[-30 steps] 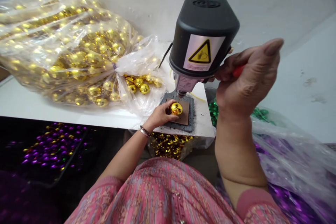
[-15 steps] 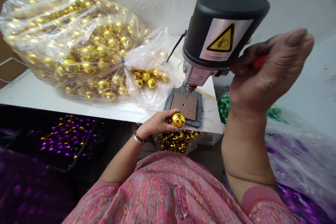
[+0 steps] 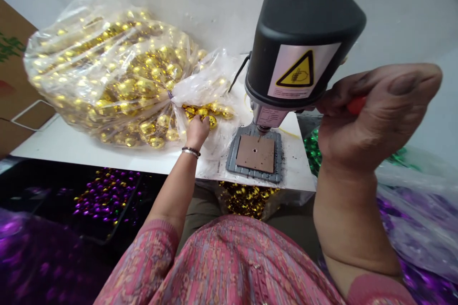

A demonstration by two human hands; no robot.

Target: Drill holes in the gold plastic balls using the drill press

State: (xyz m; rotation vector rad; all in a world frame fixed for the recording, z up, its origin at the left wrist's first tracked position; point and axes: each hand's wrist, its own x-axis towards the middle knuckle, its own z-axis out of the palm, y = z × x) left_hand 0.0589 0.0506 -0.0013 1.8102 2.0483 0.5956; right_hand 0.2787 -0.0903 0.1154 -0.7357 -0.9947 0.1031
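Note:
My left hand (image 3: 196,129) reaches into the open mouth of a clear plastic bag (image 3: 107,71) full of gold mirror balls. Its fingers curl down among the loose gold balls (image 3: 214,113), and what they grip is hidden. My right hand (image 3: 375,114) is closed round the red lever handle (image 3: 356,105) of a small black bench drill press (image 3: 304,38), raised beside its head. The drill's brown pad on the grey base plate (image 3: 255,153) lies bare under the bit.
The white table (image 3: 64,145) carries the bag and the drill. Below its front edge hangs a bag of gold balls (image 3: 246,198). A dark tray of purple balls (image 3: 103,195) sits low left. Green balls (image 3: 310,152) and a purple-filled plastic bag (image 3: 411,219) lie right.
My left hand took the gold ball off the drill pad, carried it to the table's front edge, then moved up to the bag's mouth. The pad is now bare. My right hand kept the lever.

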